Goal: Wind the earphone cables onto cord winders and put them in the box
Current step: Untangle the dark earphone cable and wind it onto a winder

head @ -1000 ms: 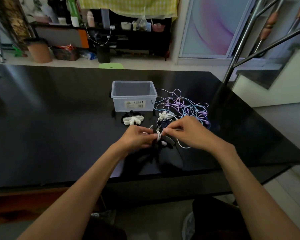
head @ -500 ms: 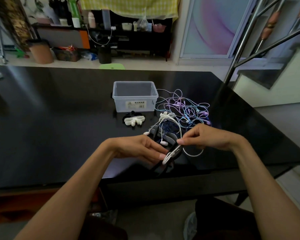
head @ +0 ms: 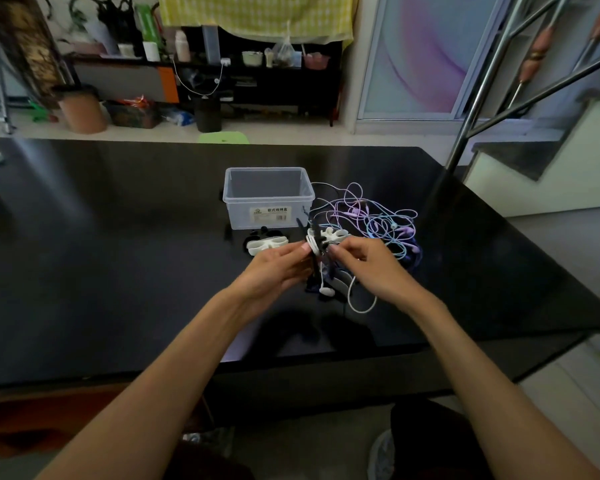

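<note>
Both hands, the left hand (head: 274, 268) and the right hand (head: 368, 268), pinch a white earphone cable (head: 313, 244) on a winder between them, above the counter (head: 118, 237), near the box (head: 268, 197).

Home living area: glossy black rectangular table (head: 118, 237), cluttered dark low shelf unit (head: 257, 88) along the far wall with bottles and cups on top, yellow checked cloth (head: 257, 15) draped above it, terracotta-coloured round bin (head: 83, 110) on pale tiled floor, steel-railed staircase (head: 520, 81) at right, glass sliding door (head: 423, 53)
</note>
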